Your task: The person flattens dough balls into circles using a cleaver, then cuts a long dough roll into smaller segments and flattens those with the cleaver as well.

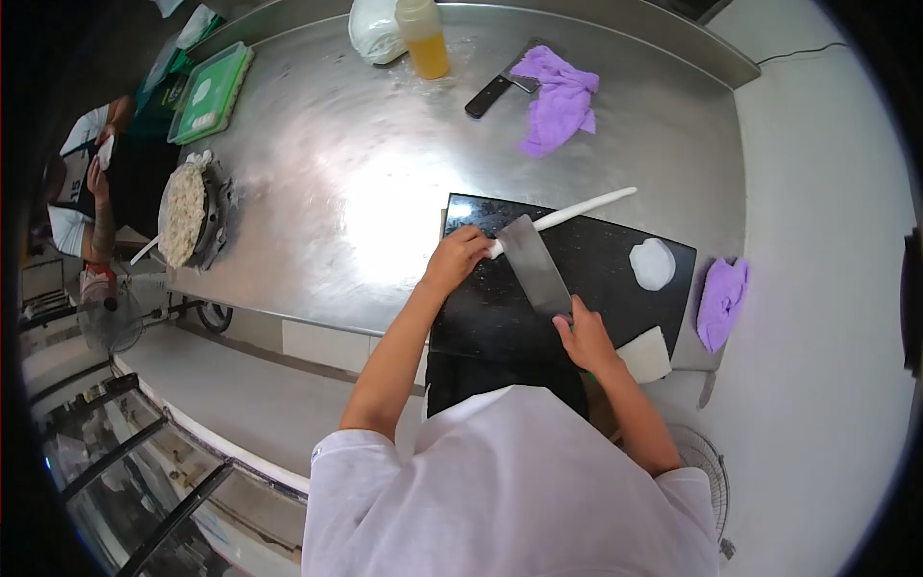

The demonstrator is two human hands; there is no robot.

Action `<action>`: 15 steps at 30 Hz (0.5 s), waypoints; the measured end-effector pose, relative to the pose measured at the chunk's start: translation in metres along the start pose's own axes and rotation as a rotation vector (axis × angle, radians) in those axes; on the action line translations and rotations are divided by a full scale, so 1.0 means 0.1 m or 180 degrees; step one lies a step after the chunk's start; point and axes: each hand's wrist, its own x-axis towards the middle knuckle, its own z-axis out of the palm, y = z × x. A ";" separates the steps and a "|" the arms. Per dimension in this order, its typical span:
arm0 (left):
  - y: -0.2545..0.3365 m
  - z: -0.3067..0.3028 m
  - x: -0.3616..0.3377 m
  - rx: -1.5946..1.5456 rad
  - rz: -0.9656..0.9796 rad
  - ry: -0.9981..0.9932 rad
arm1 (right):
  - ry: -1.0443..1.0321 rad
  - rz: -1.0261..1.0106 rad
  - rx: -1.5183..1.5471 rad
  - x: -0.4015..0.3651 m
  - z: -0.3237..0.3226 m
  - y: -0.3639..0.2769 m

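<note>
Over the board (615, 274), left hand (454, 258) pins dough (586, 208), right hand (585, 337) grips cleaver (536, 264).

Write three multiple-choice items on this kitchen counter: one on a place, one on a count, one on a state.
1. Where is the dough disc?
A. on the black board
B. in the green tray
C. beside the bottle

2. How many purple cloths show?
A. one
B. two
C. four

3. What is the right hand doing?
A. hanging free
B. gripping the cleaver
C. wiping the counter

Answers:
1. A: the disc sits near the board's right end.
2. B: one lies by the black-handled knife, and the other lies right of the board.
3. B: its fingers close on the cleaver's handle, with the blade over the board, while the left hand holds the dough rope.
</note>
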 end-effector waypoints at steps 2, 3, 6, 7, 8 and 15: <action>-0.02 0.01 0.02 0.0086 0.0055 -0.0137 | 0.0006 -0.0105 0.0074 -0.06 0.11 0.06; -0.04 0.05 0.00 0.0124 0.0034 -0.0115 | 0.0155 -0.0140 0.0013 -0.07 0.15 0.03; -0.11 0.10 0.01 0.0156 0.0094 -0.0094 | 0.0164 0.0076 0.0145 -0.02 0.28 -0.17; -0.10 0.11 0.00 0.0151 0.0066 -0.0069 | 0.0016 0.0499 0.0284 -0.02 0.31 -0.25; -0.03 0.06 0.02 0.0166 0.0014 0.0010 | -0.0047 0.0364 0.0315 0.03 0.33 -0.33; 0.09 -0.14 -0.19 -0.0131 -0.0612 0.1119 | 0.0053 0.0038 0.0351 0.46 0.26 -0.49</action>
